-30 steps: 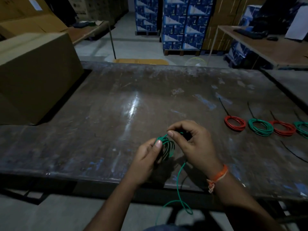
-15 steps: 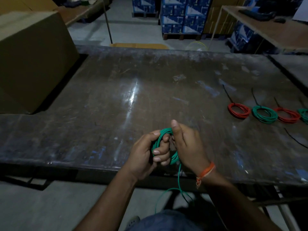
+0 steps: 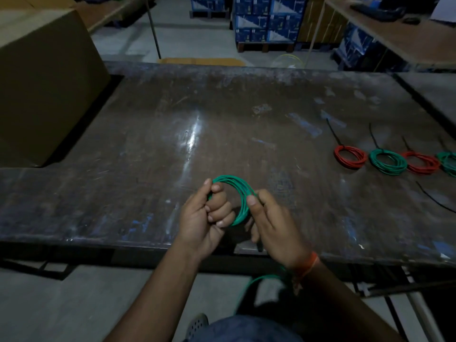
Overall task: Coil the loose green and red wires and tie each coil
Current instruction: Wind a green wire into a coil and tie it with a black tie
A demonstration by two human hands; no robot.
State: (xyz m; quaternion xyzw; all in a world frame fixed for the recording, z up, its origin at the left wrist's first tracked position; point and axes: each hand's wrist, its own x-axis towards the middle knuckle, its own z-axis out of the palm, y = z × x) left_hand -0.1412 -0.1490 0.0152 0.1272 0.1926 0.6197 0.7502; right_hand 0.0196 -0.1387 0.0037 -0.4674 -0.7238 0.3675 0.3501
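Note:
A green wire coil (image 3: 238, 191) is held upright above the near edge of the dark worktable (image 3: 172, 134). My left hand (image 3: 206, 218) is closed around the coil's left side. My right hand (image 3: 269, 220) pinches its right side with thumb and fingers. The wire's loose tail (image 3: 249, 287) hangs below the table edge, partly hidden by my right wrist. Tied coils lie in a row at the right: a red coil (image 3: 350, 156), a green coil (image 3: 388, 161), a second red coil (image 3: 422, 162) and a green one (image 3: 447, 162) cut by the frame edge.
A loose black tie (image 3: 434, 198) lies near the right edge. A large cardboard box (image 3: 42, 82) stands at the table's left. Stacked blue cartons (image 3: 266, 21) and a second table (image 3: 394, 28) stand beyond.
The coil has grown wider and rounder. My hands moved apart, left gripping the left side, right sliding onto the right side. The hanging tail is shorter. The camera tilted slightly down.

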